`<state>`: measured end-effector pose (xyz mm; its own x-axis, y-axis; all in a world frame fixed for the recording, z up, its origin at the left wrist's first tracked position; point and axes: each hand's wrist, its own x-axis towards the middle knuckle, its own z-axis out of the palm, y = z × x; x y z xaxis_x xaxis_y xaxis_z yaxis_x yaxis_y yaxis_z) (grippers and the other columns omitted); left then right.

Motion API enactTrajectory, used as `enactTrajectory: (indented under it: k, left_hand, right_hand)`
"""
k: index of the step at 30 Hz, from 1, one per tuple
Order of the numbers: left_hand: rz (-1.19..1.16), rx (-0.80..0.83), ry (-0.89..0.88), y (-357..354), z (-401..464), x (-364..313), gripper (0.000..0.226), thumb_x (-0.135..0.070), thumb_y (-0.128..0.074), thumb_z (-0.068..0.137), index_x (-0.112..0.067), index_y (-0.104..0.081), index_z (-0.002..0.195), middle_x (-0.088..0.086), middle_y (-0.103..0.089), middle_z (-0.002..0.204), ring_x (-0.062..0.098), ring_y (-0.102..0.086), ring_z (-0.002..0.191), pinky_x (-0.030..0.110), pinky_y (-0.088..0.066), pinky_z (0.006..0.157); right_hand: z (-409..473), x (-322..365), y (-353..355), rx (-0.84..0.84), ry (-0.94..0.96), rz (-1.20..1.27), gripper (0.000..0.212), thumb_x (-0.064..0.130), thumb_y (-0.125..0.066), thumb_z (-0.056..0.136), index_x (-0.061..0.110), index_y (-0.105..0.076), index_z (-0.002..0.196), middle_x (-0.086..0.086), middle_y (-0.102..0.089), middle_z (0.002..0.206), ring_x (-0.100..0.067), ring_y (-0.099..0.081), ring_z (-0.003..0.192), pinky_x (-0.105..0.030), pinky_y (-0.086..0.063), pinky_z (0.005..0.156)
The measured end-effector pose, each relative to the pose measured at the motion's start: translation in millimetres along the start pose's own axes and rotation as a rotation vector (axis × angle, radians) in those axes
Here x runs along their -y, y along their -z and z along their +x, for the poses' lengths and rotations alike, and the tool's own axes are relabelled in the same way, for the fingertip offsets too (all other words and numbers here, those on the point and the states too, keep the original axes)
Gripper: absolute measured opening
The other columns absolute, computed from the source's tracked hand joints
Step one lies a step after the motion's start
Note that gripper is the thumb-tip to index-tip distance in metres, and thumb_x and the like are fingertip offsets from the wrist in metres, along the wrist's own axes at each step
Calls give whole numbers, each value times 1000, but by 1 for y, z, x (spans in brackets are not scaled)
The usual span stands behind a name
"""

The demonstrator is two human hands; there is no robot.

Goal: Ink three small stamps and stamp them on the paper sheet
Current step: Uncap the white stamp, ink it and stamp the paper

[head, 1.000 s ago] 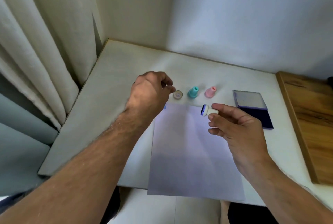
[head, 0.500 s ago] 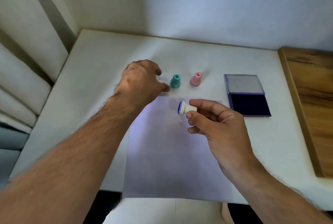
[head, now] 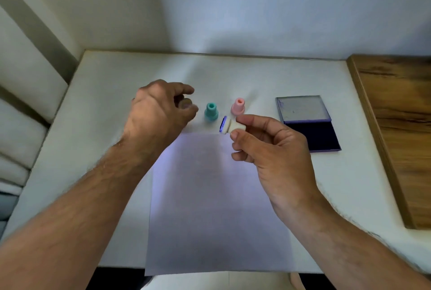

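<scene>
Now, right hand (head: pixel 275 149): pinching small white plastic stamp (head: pixel 232 127) sideways, blue-inked face leftward, above white paper sheet's (head: pixel 210 208) far edge.
Left hand (head: pixel 158 112): curled round small round cap (head: pixel 186 103).
Teal stamp (head: pixel 211 111), pink stamp (head: pixel 238 106): upright beyond sheet.
Open blue ink pad (head: pixel 323 137): right.

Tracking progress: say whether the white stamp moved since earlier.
Yes. The white stamp went from over the paper top edge to farther up, nearly beside the teal stamp.
</scene>
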<state>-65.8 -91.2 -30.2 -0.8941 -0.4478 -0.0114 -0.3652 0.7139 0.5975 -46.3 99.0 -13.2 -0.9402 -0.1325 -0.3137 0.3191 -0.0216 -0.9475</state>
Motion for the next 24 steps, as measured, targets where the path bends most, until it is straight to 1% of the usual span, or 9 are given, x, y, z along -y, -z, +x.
enactTrajectory:
  k: [2,3,5,7,9,11,15,21,24]
  left_hand:
    - [-116,15,35,7,0,-5,20,-32,-69,79,-38,-74,98,-13,-67,75,4,-65,72,1,-41,56]
    - [-188,27,55,10,0,-7,17,-34,-70,78,-39,-75,94,-13,-69,75,2,-65,70,1,-41,56]
    - [-403,62,106,14,0,-9,12,-34,-74,77,-37,-77,89,-9,-74,78,7,-65,67,13,-50,67]
    - [-691,126,192,16,-1,-15,8,-23,-76,79,-25,-78,86,-2,-74,79,13,-65,67,26,-57,77]
    - [-960,185,275,17,-2,-20,5,-10,-74,81,-14,-76,84,3,-70,72,17,-63,68,28,-58,77]
    - [-1108,232,329,18,-5,-25,5,-5,-71,82,-9,-72,80,5,-66,67,18,-62,68,26,-57,75]
    - [-1219,297,353,17,-9,-31,6,-5,-67,84,-7,-68,79,6,-66,69,16,-66,71,24,-58,75]
    - [-1269,319,361,14,-13,-34,7,-4,-66,85,-5,-67,78,6,-72,74,16,-73,79,18,-57,71]
    - [-1233,360,318,12,-16,-34,7,-14,-70,76,-9,-68,81,5,-72,78,18,-72,81,23,-59,76]
  right_hand:
    - [1,2,-1,-3,12,24,19,4,-75,81,17,-76,95,2,-78,81,-12,-71,71,-29,-61,63]
    - [1,3,-2,-2,18,35,18,3,-75,81,16,-76,95,2,-78,83,-12,-71,71,-29,-60,63]
    - [2,4,-3,-4,40,46,19,1,-74,81,14,-75,95,1,-78,89,-12,-70,73,-29,-59,63]
    - [3,5,-5,-21,62,52,19,0,-74,81,13,-75,95,-3,-77,92,-14,-69,73,-28,-58,62]
    - [4,5,-6,-41,73,59,19,-1,-73,81,13,-75,95,-5,-76,96,-14,-68,71,-28,-58,61]
    - [4,5,-7,-62,86,44,20,-1,-73,81,13,-74,96,-1,-76,101,-12,-69,72,-28,-58,62]
    - [2,4,-8,-98,174,-67,26,3,-75,80,22,-76,98,2,-76,94,-18,-69,74,-33,-61,66]
    - [-3,8,-11,-100,252,-155,24,7,-78,79,29,-74,88,13,-75,90,-7,-63,66,-46,-61,67]
    - [-4,9,-11,-95,275,-171,26,8,-78,79,32,-74,87,14,-74,86,-5,-61,64,-37,-60,65]
